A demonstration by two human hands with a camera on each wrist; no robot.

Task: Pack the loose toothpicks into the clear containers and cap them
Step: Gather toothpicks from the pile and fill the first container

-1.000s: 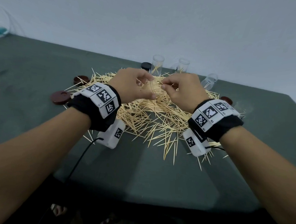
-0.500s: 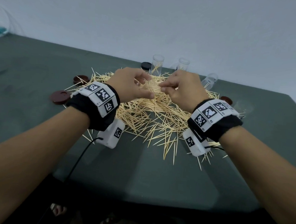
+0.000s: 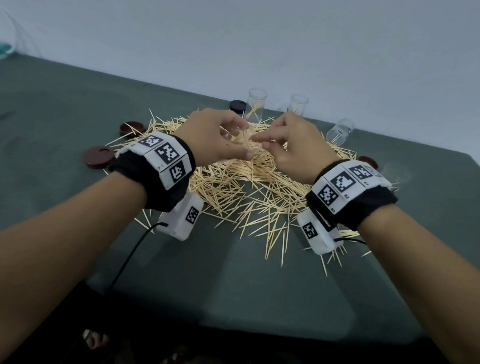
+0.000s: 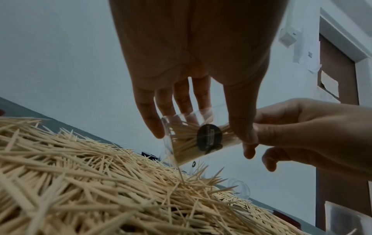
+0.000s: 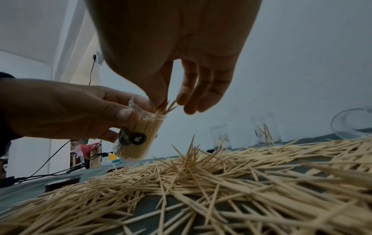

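One clear container (image 5: 138,135), nearly full, over the toothpick pile (image 3: 249,188)

The left hand (image 3: 219,141) grips it tilted; the right hand (image 3: 294,148), earlier pinching beside it, now pushes pinched toothpicks (image 5: 168,106) into its mouth. Capping looks close.

head view high above, wrist views low, sharing toothpicks (image 3: 249,193)

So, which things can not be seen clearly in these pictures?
- Held container: in the head view the left hand hides it almost wholly.
- Its sticker: print blurred in both wrist views.
- Right hand: how many toothpicks its fingertips pinch, too small to count.
- Lying container: cut off by the right wrist view's edge.
- Dark lid: partly behind an upright container.
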